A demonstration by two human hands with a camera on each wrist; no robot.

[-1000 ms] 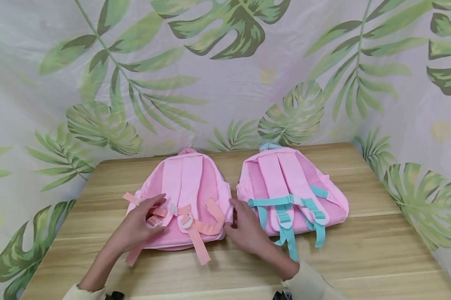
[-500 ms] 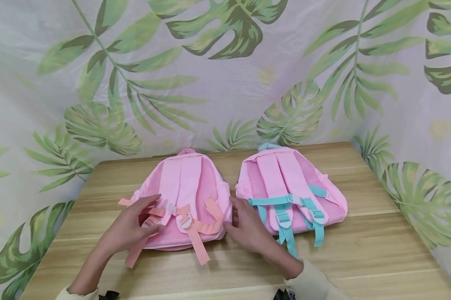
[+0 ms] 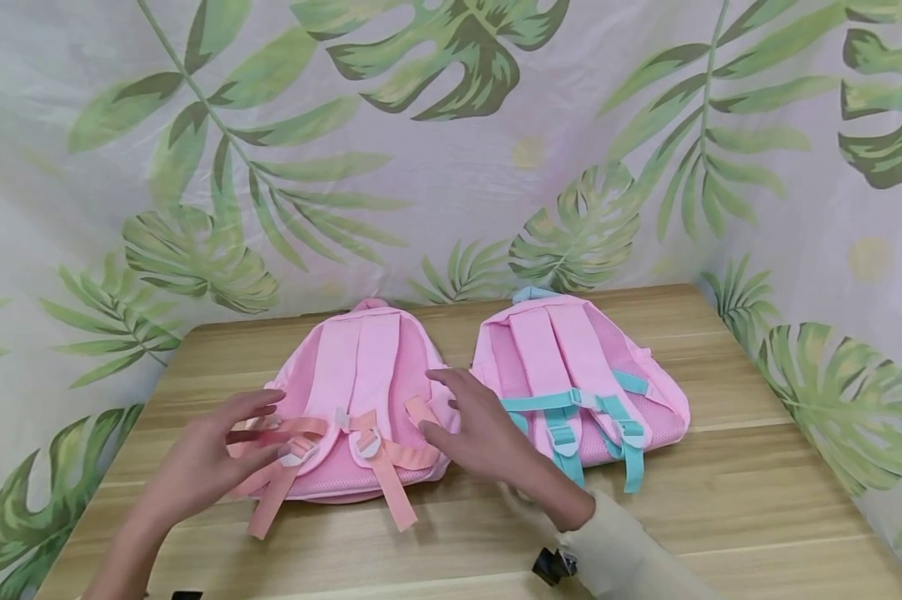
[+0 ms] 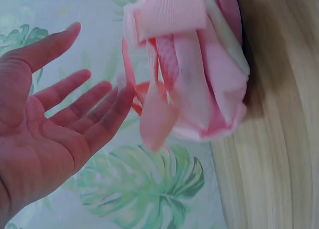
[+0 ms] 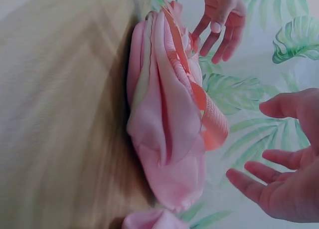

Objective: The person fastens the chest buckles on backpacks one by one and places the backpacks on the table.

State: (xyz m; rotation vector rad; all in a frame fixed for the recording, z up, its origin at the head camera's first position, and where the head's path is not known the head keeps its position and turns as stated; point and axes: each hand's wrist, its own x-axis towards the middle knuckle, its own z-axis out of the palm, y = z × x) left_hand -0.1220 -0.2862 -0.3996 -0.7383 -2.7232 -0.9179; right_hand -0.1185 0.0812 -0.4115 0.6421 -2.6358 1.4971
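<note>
A pink backpack with orange straps (image 3: 331,358) lies on the table with its shoulder straps facing up. Over its lower left side hovers my left hand (image 3: 211,454), fingers spread and loosely bent, near an orange webbing strap (image 4: 158,116). In the left wrist view the palm is bare and holds nothing. My right hand (image 3: 488,425) is raised by the backpack's lower right side, apart from it in the right wrist view, its fingers (image 5: 249,181) relaxed. Right of it lies a second pink backpack (image 3: 571,333) with teal straps (image 3: 544,402), also straps up.
Both bags rest on a wooden table (image 3: 751,475), side by side with a narrow gap. Behind the table hangs a leaf-patterned cloth (image 3: 451,167). A small part of the second bag (image 5: 154,220) shows at the bottom of the right wrist view.
My left hand has drawn back to the left from the orange straps. My right hand has come away from the left backpack's side and lifted. The bags stay nearly in place.
</note>
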